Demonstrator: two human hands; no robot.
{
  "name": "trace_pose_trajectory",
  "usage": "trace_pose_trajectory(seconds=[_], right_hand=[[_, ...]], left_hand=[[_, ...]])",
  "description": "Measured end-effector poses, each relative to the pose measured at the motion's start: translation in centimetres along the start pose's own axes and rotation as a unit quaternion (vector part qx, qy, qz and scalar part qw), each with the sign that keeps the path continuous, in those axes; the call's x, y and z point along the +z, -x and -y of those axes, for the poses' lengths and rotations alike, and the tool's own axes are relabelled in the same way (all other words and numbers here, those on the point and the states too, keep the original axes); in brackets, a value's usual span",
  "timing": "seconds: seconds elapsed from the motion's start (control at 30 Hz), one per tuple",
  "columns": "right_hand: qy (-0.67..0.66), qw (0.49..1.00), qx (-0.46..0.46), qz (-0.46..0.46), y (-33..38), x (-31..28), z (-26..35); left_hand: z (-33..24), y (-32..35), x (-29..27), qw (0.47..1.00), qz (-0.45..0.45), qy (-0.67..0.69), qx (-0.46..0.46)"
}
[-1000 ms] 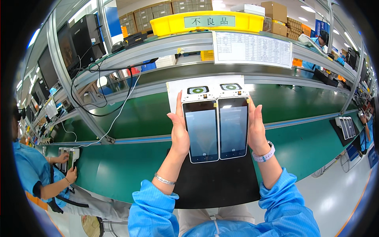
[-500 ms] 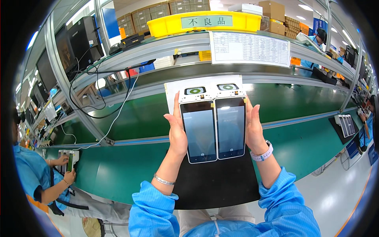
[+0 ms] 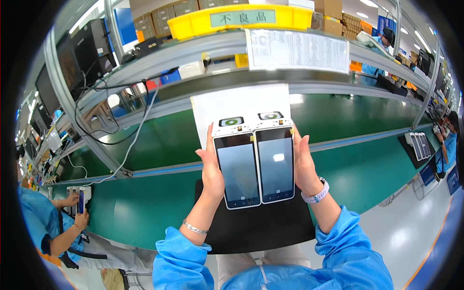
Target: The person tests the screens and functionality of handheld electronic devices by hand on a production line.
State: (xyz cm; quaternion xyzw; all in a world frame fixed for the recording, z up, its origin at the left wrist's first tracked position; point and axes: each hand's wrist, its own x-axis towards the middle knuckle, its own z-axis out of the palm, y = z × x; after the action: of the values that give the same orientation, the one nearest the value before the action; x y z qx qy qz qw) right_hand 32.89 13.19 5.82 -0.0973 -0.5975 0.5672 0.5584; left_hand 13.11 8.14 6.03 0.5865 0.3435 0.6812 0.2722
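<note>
Two white handheld terminals with large dark touchscreens, the left terminal [image 3: 238, 170] and the right terminal [image 3: 275, 166], stand side by side, touching, with their screens toward me. Each has a white top section with a dark-rimmed round green mark. My left hand [image 3: 211, 174] presses flat along the outer edge of the left one. Against the outer edge of the right one lies my right hand [image 3: 304, 169], thumb raised. The pair is clamped between both hands over a black mat [image 3: 261, 229]. Behind their tops is a white sheet [image 3: 241, 99].
The mat lies on a green bench [image 3: 135, 208]. A metal-framed shelf with a yellow bin [image 3: 193, 25] and a hanging printed sheet [image 3: 297, 50] rises beyond. Cables [image 3: 137, 137] dangle at left. Co-workers handle similar devices at far left [image 3: 81, 200] and far right [image 3: 419, 146].
The paired terminals have come closer to me and lower in the picture, still between both hands. More of the white sheet behind them shows. The whole view has shifted slightly.
</note>
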Motion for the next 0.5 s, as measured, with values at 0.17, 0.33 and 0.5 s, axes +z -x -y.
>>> trace_pose_trajectory(seconds=[0.17, 0.33, 0.5], right_hand=[[-0.078, 0.985, 0.151, -0.023, 6.0, -0.9, -3.7], [-0.119, 0.959, 0.255, -0.048, 9.5, -0.2, -4.8], [-0.044, 0.965, 0.257, -0.024, 9.7, -0.8, -4.7]], left_hand=[[2.9, 6.6, -0.2, 0.969, -0.028, 0.103, -0.225], [4.6, 10.4, -1.2, 0.932, -0.01, 0.166, -0.321], [5.6, 11.3, -1.9, 0.946, -0.03, 0.134, -0.295]])
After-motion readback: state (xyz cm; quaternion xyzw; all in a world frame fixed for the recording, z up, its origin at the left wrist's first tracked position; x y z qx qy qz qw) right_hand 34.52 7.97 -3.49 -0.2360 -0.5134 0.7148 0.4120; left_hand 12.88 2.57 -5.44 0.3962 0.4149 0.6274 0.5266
